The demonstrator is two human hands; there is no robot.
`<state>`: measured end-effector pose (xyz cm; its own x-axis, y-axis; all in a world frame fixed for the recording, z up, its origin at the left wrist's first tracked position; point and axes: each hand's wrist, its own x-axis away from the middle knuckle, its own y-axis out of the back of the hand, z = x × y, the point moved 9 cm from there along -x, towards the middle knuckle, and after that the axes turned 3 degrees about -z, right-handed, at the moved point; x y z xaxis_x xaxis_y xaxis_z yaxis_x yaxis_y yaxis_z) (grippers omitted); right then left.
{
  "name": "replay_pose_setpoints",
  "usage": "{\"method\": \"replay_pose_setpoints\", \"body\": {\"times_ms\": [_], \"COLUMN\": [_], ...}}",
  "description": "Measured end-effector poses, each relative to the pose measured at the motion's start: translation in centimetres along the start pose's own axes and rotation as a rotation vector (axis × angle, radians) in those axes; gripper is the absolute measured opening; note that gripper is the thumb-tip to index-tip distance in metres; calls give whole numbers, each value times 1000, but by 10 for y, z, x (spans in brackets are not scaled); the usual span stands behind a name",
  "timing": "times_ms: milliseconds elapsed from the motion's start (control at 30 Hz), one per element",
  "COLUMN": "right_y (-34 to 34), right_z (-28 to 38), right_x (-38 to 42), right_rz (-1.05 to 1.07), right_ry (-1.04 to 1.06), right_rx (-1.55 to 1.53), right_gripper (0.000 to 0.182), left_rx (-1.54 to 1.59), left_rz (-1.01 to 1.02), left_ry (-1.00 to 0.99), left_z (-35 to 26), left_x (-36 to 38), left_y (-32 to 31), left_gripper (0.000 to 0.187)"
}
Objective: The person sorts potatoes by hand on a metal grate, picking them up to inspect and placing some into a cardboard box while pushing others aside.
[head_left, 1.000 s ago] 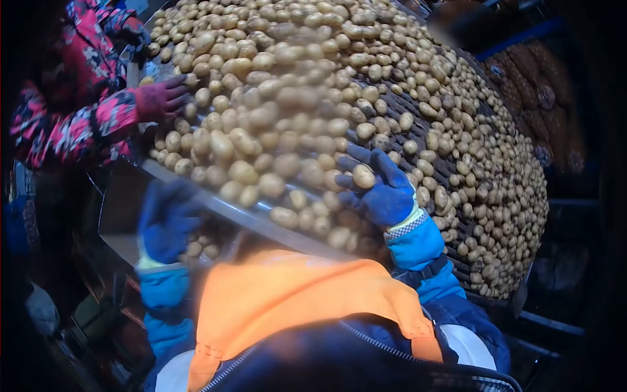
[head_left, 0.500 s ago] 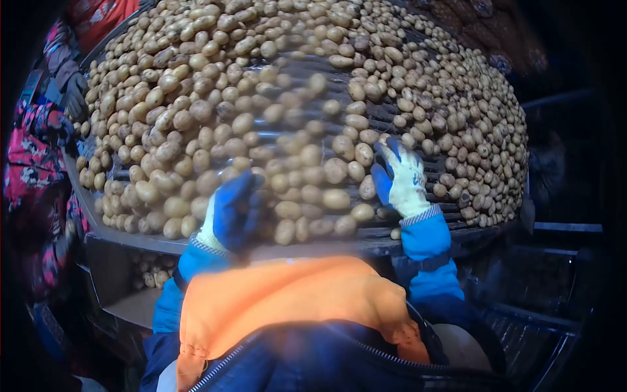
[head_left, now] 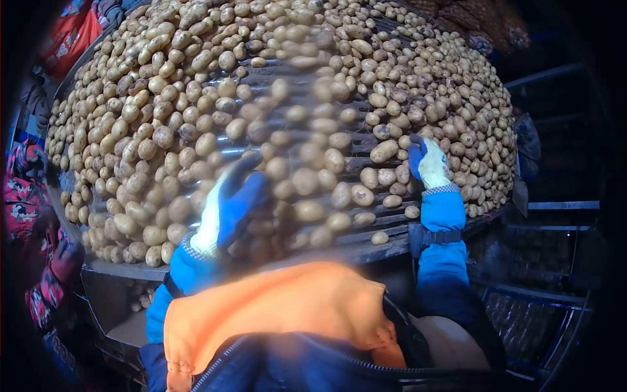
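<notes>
Both hands wear gloves with blue palms and pale yellow-white backs. My left hand point(head_left: 236, 206), a little blurred, is over the near edge of the potato layer. Its thumb and fingers are apart, the palm turned to the right, with nothing seen in it. My right hand point(head_left: 431, 164) rests against the right-hand heap of potatoes point(head_left: 473, 134), its fingers partly hidden on the far side but extended. Between the hands, loose potatoes point(head_left: 326, 176) lie scattered on a dark slatted surface point(head_left: 362, 153). Denser potatoes point(head_left: 140, 150) are piled on the left.
A metal rim point(head_left: 385, 251) runs along the near edge. Below it at left, a box point(head_left: 130, 326) holds a few potatoes. A person in a pink patterned sleeve point(head_left: 29, 189) stands at far left, with a grey glove point(head_left: 39, 108) near. Net sacks point(head_left: 486, 19) are at the back right.
My right hand has moved right against the right heap, and more slats show beside it. My left hand has shifted slightly. The whole view has turned a little, and potatoes between my hands have shifted.
</notes>
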<state>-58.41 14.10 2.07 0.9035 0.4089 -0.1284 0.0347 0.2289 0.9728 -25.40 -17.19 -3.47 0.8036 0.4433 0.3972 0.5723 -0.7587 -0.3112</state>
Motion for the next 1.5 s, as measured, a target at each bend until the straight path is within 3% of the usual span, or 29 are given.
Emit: {"method": "replay_pose_setpoints", "body": {"times_ms": [133,233,267,333,400,467,533,633,733,833,900,933,967,1000,1100,1200,1367,1433,1500], "right_y": [-8,5,0,-14,-30,-48,-72,-64,-20,-10,0,-4,-9,-14,-35,-48,-62,-66,-66], "right_z": [18,47,57,89,118,134,140,140,155,200,241,254,266,275,290,296,301,307,312], "right_x": [-38,-74,-83,-64,-27,12,44,45,45,62,80,87,93,98,115,129,144,148,149], "right_rz": [-45,-69,3,401,590,524,346,387,210,270,269,313,355,353,357,342,301,333,313], "right_ry": [27,139,259,160,308,633,804,708,717,754,903,926,950,970,1017,1074,1040,1009,1038], "right_rx": [-181,-247,-191,-233,-80,207,314,117,-97,-390,-421,-419,-415,-430,-433,-350,-305,-361,-370], "right_gripper": [39,30,30,30,32,33,34,37,44,47,40,36,33,32,29,21,18,18,19], "left_rx": [-9,-76,-42,-40,0,19,-25,-57,-142,-209,35,-112,-168,-8,227,251,77,-9,170], "left_rz": [-84,-111,-124,-180,-242,-274,-258,-270,-228,56,177,235,247,259,229,151,81,16,-57], "left_ry": [-5,-83,-76,-61,52,118,16,5,25,-116,-55,-49,-191,-26,207,208,43,98,158], "left_z": [-2,-1,1,0,-12,-11,-1,-4,-8,-17,-25,-9,-2,-8,-28,-14,6,11,15], "left_x": [-5,-4,-2,-1,9,13,5,6,3,-8,1,-7,-9,1,33,41,26,23,25], "left_y": [6,22,27,36,30,30,36,28,17,-25,-55,-51,-46,-46,-46,-37,-17,-9,-9], "left_gripper": [53,46,42,38,38,37,40,36,32,41,43,44,43,42,40,37,31,30,30]}}
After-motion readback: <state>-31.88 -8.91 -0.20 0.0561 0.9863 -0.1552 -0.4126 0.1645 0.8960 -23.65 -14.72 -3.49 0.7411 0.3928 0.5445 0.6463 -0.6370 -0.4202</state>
